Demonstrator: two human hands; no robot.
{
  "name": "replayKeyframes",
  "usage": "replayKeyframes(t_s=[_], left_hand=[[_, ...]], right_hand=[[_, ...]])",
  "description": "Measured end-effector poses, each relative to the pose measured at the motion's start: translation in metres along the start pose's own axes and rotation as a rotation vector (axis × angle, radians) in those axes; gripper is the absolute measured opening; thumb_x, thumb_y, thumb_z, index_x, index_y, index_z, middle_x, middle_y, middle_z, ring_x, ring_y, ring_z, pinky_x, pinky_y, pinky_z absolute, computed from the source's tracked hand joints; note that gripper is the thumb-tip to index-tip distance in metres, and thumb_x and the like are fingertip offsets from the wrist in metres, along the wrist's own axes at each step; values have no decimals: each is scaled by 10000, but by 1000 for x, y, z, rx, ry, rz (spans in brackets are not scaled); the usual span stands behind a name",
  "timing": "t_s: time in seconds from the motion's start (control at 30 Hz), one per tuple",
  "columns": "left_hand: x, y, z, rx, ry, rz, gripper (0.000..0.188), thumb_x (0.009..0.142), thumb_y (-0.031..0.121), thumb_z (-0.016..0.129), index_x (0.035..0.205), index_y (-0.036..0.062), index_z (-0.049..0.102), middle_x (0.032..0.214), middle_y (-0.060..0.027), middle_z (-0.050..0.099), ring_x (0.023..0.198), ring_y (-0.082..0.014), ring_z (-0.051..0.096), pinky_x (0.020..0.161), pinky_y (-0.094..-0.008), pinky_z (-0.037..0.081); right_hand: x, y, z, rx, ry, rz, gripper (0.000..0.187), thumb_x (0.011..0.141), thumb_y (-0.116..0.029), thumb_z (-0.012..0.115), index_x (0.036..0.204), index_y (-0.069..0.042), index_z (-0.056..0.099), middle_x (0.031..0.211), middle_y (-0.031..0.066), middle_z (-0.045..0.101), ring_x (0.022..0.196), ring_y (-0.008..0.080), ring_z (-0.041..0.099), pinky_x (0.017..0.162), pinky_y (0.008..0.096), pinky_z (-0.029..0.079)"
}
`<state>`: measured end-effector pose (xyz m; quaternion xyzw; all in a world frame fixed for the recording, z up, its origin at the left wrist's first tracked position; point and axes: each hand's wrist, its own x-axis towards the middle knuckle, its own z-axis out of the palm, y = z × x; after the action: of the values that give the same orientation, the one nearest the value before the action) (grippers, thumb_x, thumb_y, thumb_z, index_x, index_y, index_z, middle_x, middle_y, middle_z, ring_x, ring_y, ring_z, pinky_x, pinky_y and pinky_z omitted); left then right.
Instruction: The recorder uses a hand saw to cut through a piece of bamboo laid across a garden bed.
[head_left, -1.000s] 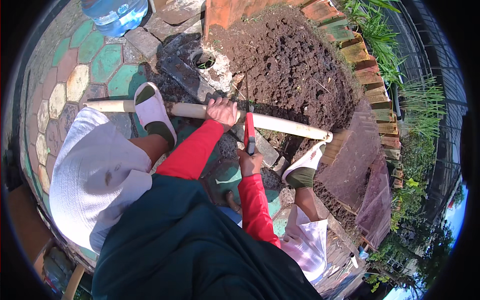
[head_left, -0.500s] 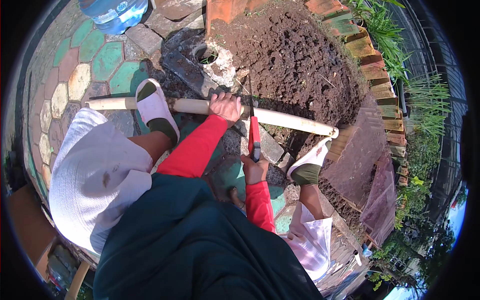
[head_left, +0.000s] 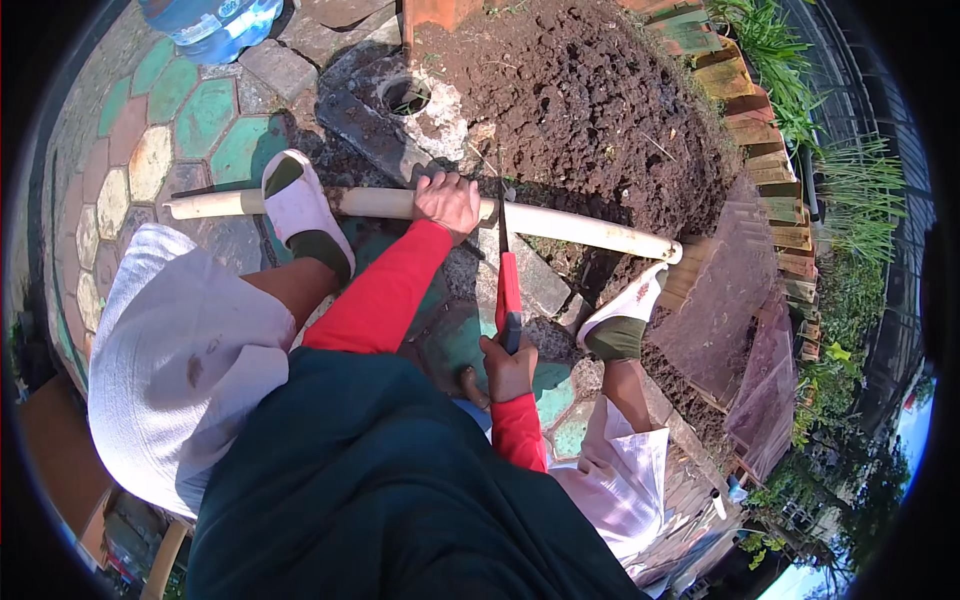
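A long pale pole lies crosswise in front of me, with a round opening at its right end. My left hand presses down on it near its middle, the fingers wrapped over the top. My right hand grips the dark end of a red-handled handsaw. The narrow dark blade points away from me and crosses the pole just right of my left hand. How deep the blade sits in the pole I cannot tell. My left foot in a pale slipper rests on the pole's left part; the right slipper is by its right end.
Dark loose soil lies beyond the pole, edged by upright roof tiles. A stone block with a round hole sits beyond my left hand. A blue water jug stands far left on green and brown hexagonal paving. Clear sheets lean at right.
My right hand and the saw have moved slightly toward me, the blade still across the pole. My left hand keeps its hold. The whole view has shifted a little.
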<state>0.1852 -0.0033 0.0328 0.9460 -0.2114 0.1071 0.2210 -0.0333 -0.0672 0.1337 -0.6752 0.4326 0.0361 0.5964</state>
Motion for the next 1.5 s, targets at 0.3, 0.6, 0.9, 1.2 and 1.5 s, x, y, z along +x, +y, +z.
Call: replayKeyframes(t_s=[0.3,0.6,0.9,1.2,1.5], left_hand=[[2,7,1,-8,-64,6,324,858,281,435,696,75,627,777,-64,597,822,-234,541,744,-401,369],[7,4,-10,4,-5,2,265,824,244,479,645,83,591,733,-56,578,765,-227,539,712,-381,367],[6,3,-3,-29,11,-19,261,823,241,483,642,89,593,726,-59,568,756,-227,532,708,-376,359],[8,6,-4,-38,59,25,255,825,234,486,647,88,595,708,-47,549,753,-226,524,700,-380,359],[6,3,-11,-42,40,8,258,826,232,487,645,83,595,721,-55,559,741,-224,523,698,-380,347]], right_hand=[[73,2,19,20,7,-84,130,669,-77,650,727,-11,553,593,14,515,540,107,440,518,294,373],[11,-11,0,34,-17,68,123,675,-70,641,721,-5,547,582,2,499,541,94,444,496,270,363],[10,-13,2,43,-13,64,132,676,-54,647,704,-36,518,594,-4,486,545,87,448,494,261,352],[82,-21,30,-24,42,-83,150,676,-88,653,681,-21,520,535,14,476,495,119,439,488,304,362],[10,-17,6,97,12,69,145,669,-85,644,665,-25,511,562,13,489,515,104,441,491,277,352]])
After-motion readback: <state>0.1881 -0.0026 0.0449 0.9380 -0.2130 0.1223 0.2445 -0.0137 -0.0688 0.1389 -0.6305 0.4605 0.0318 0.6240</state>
